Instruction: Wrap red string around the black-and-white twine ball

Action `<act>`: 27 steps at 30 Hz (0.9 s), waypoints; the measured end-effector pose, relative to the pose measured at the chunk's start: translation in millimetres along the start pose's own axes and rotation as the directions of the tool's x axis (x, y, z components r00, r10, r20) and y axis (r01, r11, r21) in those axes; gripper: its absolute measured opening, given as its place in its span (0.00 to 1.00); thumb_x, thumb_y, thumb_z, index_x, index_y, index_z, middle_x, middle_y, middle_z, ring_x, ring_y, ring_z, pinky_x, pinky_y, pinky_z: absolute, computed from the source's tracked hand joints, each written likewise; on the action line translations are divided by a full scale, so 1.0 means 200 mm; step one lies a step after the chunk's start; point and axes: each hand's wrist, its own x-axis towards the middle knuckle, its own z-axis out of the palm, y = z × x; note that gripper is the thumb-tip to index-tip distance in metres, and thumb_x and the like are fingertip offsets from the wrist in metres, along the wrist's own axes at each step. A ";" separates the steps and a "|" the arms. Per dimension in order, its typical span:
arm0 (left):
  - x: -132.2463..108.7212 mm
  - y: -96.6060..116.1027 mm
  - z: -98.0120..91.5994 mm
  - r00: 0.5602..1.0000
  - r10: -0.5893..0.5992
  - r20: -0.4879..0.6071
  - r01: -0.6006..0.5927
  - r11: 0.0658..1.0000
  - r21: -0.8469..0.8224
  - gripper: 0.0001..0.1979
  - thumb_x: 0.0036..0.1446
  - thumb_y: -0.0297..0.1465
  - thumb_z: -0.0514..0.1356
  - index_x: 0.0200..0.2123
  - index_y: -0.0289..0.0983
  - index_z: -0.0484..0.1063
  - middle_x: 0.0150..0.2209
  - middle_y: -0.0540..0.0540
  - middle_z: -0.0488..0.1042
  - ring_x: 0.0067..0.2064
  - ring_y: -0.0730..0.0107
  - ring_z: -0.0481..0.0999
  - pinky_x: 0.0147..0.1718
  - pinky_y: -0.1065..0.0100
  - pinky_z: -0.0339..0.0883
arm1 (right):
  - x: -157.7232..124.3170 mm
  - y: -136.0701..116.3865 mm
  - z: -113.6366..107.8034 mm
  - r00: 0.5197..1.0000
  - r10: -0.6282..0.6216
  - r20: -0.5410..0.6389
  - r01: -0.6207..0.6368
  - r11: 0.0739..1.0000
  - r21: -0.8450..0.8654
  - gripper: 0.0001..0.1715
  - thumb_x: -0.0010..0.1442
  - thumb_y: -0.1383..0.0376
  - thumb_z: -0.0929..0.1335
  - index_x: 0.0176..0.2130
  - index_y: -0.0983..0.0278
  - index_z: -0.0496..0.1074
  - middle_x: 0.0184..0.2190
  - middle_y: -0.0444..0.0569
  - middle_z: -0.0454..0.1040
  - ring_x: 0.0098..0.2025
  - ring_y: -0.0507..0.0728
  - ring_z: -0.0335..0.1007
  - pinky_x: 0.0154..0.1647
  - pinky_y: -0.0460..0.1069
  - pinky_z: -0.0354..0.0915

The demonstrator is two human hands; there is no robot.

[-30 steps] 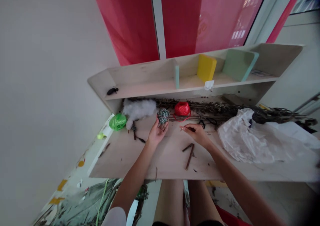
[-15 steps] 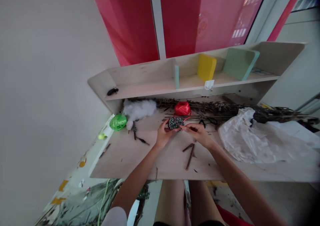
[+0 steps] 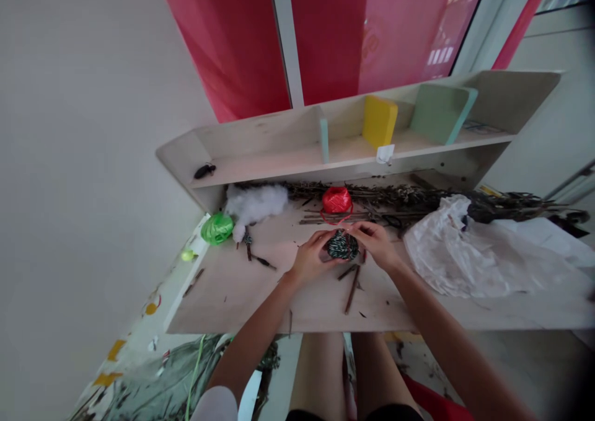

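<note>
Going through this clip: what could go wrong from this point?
The left hand and right hand cup a black-and-white twine ball. If it slipped, it could roll among the cut twigs on the wooden desk. The red strand from the red twine ball lies close by and might tangle with it. The black-handled scissors lie near the right hand, so a careless move might knock them.

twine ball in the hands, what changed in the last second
The striped twine ball moved down from the left hand alone toward the board, and the right hand came across to hold it too. The red raffia ball and green raffia ball stayed put.
</note>
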 end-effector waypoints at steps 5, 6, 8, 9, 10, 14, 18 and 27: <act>0.00 0.01 0.02 0.997 0.074 0.012 -0.074 0.997 -0.010 0.32 0.46 0.39 0.67 0.55 0.46 0.66 0.54 0.43 0.67 0.56 0.58 0.67 0.58 0.60 0.57 | 0.00 0.00 -0.03 0.997 0.039 -0.070 -0.036 0.999 0.036 0.27 0.44 0.44 0.72 0.23 0.63 0.65 0.13 0.39 0.57 0.12 0.46 0.50 0.09 0.44 0.45; 0.00 0.00 0.02 0.996 0.091 0.017 -0.091 0.996 0.005 0.32 0.46 0.39 0.67 0.56 0.46 0.66 0.54 0.43 0.67 0.56 0.59 0.67 0.58 0.60 0.58 | 0.00 0.00 -0.04 0.997 0.031 -0.069 -0.029 0.999 0.035 0.27 0.44 0.44 0.72 0.23 0.64 0.65 0.13 0.39 0.57 0.12 0.46 0.50 0.09 0.44 0.45; 0.00 -0.02 0.02 0.991 0.132 0.027 -0.134 0.989 0.062 0.32 0.47 0.41 0.66 0.56 0.44 0.65 0.55 0.43 0.67 0.56 0.59 0.67 0.58 0.59 0.59 | 0.00 0.00 -0.04 0.997 0.029 -0.065 -0.027 0.999 0.032 0.27 0.44 0.44 0.71 0.24 0.64 0.66 0.14 0.39 0.58 0.11 0.46 0.51 0.08 0.44 0.45; 0.00 -0.02 0.02 0.987 0.155 0.030 -0.157 0.983 0.094 0.32 0.48 0.41 0.65 0.57 0.44 0.64 0.55 0.42 0.67 0.56 0.59 0.67 0.57 0.59 0.60 | 0.00 0.01 -0.04 0.997 0.037 -0.064 -0.035 0.999 0.033 0.26 0.45 0.44 0.71 0.24 0.64 0.66 0.14 0.39 0.59 0.10 0.46 0.51 0.08 0.44 0.44; 0.00 -0.03 0.02 0.984 0.178 0.033 -0.180 0.976 0.119 0.33 0.48 0.42 0.65 0.57 0.43 0.63 0.55 0.41 0.67 0.56 0.59 0.67 0.57 0.59 0.61 | 0.00 0.01 -0.04 0.997 0.050 -0.062 -0.048 0.998 0.033 0.26 0.45 0.45 0.71 0.25 0.64 0.66 0.15 0.39 0.60 0.10 0.46 0.51 0.07 0.44 0.44; 0.00 0.00 0.01 0.974 0.226 0.019 -0.227 0.972 0.069 0.33 0.49 0.39 0.65 0.58 0.43 0.62 0.56 0.40 0.66 0.56 0.59 0.67 0.56 0.58 0.62 | 0.02 0.03 -0.04 0.996 0.046 -0.073 -0.044 0.999 0.031 0.24 0.45 0.46 0.72 0.26 0.65 0.69 0.17 0.40 0.64 0.11 0.47 0.54 0.09 0.44 0.48; 0.00 0.05 0.03 0.997 0.057 0.059 -0.039 0.961 -0.272 0.34 0.45 0.37 0.68 0.57 0.41 0.65 0.56 0.39 0.67 0.53 0.57 0.71 0.49 0.61 0.68 | 0.04 0.04 -0.06 0.992 0.012 -0.123 -0.008 1.000 0.028 0.25 0.41 0.46 0.73 0.24 0.65 0.71 0.19 0.44 0.68 0.19 0.49 0.60 0.18 0.45 0.56; 0.08 -0.01 -0.06 0.837 -0.543 0.073 0.203 0.183 -0.962 0.22 0.50 0.37 0.65 0.50 0.41 0.69 0.39 0.48 0.78 0.37 0.69 0.79 0.46 0.63 0.69 | 0.05 0.08 -0.04 0.994 -0.094 -0.055 0.079 0.970 -0.231 0.24 0.46 0.46 0.70 0.24 0.65 0.74 0.18 0.45 0.65 0.20 0.50 0.56 0.19 0.46 0.52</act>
